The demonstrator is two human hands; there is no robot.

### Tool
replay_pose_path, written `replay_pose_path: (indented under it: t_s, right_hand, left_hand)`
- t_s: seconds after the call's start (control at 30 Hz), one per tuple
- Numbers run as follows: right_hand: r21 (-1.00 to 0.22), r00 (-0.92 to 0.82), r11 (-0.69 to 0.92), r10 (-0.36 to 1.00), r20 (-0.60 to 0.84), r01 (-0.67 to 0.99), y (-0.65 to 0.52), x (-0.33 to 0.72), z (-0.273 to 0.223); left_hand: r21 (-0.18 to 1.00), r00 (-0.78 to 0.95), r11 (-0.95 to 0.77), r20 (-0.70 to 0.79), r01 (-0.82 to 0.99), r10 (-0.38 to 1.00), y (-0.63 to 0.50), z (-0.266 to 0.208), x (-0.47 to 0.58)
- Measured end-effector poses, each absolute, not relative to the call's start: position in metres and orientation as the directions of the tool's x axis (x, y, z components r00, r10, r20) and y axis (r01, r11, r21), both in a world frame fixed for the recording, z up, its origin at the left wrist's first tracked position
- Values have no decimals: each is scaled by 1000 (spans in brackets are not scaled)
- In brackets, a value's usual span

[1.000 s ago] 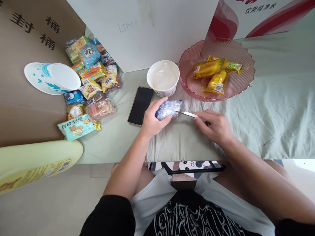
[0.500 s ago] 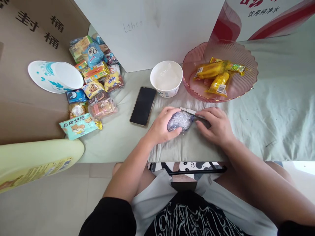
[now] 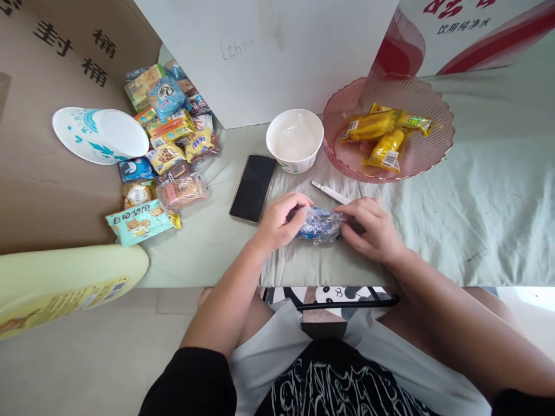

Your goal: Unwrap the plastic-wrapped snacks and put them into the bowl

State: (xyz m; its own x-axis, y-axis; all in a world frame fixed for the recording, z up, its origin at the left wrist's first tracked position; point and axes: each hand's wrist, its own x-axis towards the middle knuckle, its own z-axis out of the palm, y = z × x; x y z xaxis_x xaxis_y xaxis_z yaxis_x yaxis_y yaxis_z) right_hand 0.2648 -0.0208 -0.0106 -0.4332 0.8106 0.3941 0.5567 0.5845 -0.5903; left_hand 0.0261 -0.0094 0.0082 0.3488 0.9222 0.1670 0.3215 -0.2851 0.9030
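A small package in crinkled clear plastic with blue parts (image 3: 319, 224) is held between my two hands near the front edge of the cloth. My left hand (image 3: 284, 221) pinches its left end, fingers closed. At the right end, my right hand (image 3: 373, 228) grips the wrapper between thumb and fingers. Just behind the package lies a slim craft knife (image 3: 329, 191), its blade end pointing to the back left and its other end hidden by my right hand. What the plastic encloses I cannot make out.
A phone (image 3: 252, 188) lies left of my hands. Behind stand a white paper bowl (image 3: 295, 162) and a pink ribbed bowl (image 3: 336, 156) with yellow snack packs (image 3: 385, 150). Wrapped snacks (image 3: 167, 147) and a tilted patterned bowl (image 3: 97, 136) are at left, beside a cardboard box (image 3: 52, 190).
My right hand has let go of the craft knife, which now lies on the cloth, and has taken hold of the package's right end. The package has turned, showing more blue.
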Motion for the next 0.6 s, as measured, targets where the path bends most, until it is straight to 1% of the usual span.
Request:
replay_pose_path:
  t_s: [0.17, 0.23, 0.3, 0.37, 0.43, 0.5, 0.53, 0.6]
  right_hand:
    - [-647, -373, 566, 824, 427, 511, -22, 269, -7]
    - [-682, -325, 553, 833, 447, 480, -22, 271, -7]
    - [-734, -270, 512, 859, 435, 446, -22, 272, -7]
    - [-809, -198, 432, 902, 383, 400, -22, 273, -7]
    - [-882, -134, 340, 940, 313, 326, -23, 275, -7]
    - [-923, -82, 287, 958, 275, 255, -23, 278, -6]
    - [-930, -64, 290, 957, 283, 227, -23, 280, -6]
    - [-914, -58, 355, 935, 351, 195, -22, 283, -4]
  left_hand:
    - [974, 75, -151, 140, 168, 987, -5, 4, 21]
    - [986, -51, -111, 118, 123, 992, -2, -1, 18]
    - [990, -150, -95, 110, 100, 983, -1, -5, 14]
    - [976, -213, -159, 189, 152, 959, 0, -6, 9]
    - [930, -256, -267, 331, 253, 908, -2, -4, 4]
    - [862, -226, -377, 463, 338, 857, -6, 0, 3]
    - [823, -159, -424, 509, 377, 846, -7, 2, 3]
    - [727, 63, -503, 541, 467, 839, -9, 6, 6]
